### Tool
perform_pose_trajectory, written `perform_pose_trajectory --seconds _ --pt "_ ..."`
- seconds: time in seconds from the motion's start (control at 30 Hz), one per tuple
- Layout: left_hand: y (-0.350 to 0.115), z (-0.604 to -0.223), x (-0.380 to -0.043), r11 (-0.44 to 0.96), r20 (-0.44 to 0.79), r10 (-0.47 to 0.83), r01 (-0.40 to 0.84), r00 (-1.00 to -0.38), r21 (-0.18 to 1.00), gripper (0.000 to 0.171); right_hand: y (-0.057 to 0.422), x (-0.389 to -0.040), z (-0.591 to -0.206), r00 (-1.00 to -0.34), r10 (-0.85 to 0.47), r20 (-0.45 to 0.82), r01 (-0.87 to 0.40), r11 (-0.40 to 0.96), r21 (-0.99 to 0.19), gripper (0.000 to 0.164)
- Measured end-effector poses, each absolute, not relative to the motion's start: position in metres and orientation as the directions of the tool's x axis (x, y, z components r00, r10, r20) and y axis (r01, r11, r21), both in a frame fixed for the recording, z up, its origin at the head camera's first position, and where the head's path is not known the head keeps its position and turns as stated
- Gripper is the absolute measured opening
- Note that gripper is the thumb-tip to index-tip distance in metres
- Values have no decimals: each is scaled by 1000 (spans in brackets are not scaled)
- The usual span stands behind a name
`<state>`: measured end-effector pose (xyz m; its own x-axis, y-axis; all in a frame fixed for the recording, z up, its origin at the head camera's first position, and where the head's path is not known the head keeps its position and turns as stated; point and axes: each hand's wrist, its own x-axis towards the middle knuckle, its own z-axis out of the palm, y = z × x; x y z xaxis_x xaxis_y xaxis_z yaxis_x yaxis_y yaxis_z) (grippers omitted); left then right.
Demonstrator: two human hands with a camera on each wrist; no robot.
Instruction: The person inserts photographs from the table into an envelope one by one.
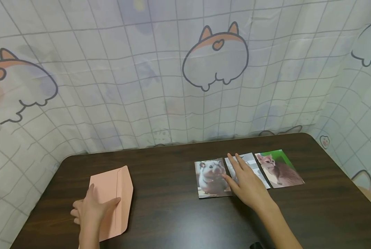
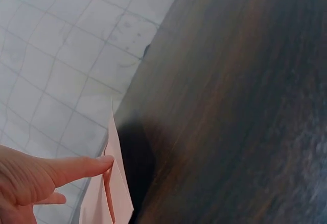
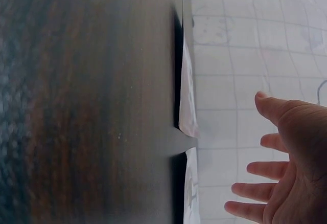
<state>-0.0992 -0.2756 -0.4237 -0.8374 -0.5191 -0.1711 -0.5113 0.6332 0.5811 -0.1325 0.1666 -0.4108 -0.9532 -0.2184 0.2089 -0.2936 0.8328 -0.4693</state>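
Note:
On the left part of the table lies a pink envelope (image 1: pixel 105 186), its flap side toward the middle. My left hand (image 1: pixel 91 209) lies over it with fingers spread, and the left wrist view shows the straight thumb (image 2: pixel 84 166) touching the envelope by its opening. To the right, three picture cards form a row: a hamster card (image 1: pixel 211 180), a pale card (image 1: pixel 250 160) largely covered by my hand, and a cat card (image 1: pixel 278 169). Above the pale card is my right hand (image 1: pixel 247 185), fingers apart and holding nothing; in the right wrist view it appears raised off the cards.
The dark wooden table (image 1: pixel 166 193) has rounded back corners. A white grid-patterned curtain (image 1: pixel 141 86) with cartoon animals hangs behind and beside it. A small black object (image 1: pixel 256 245) shows at the bottom edge, near the right forearm.

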Motion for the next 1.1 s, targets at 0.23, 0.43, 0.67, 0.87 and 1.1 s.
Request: perform_pose_trajectory --seconds 0.23,0.43,0.67,0.87,1.1 --pt "-276 -423 -99 606 -203 -556 -561 -806 565 114 167 -133 -411 -956 -207 210 -285 831 -478 71" --pt "-278 -423 -99 586 -217 -565 -572 -796 574 111 167 -134 -412 -953 -204 224 -290 827 -482 69" --pt "-279 -423 -99 573 -215 -568 -569 -794 590 111 167 -136 -415 -950 -202 236 -299 803 -515 62" --pt "-276 -418 -100 584 -198 -571 -564 -797 583 116 168 -140 -417 -942 -207 264 -322 782 -534 57" --pt "-270 -412 -103 591 -211 -570 -575 -794 565 112 171 -147 -417 -955 -200 217 -292 761 -580 53"
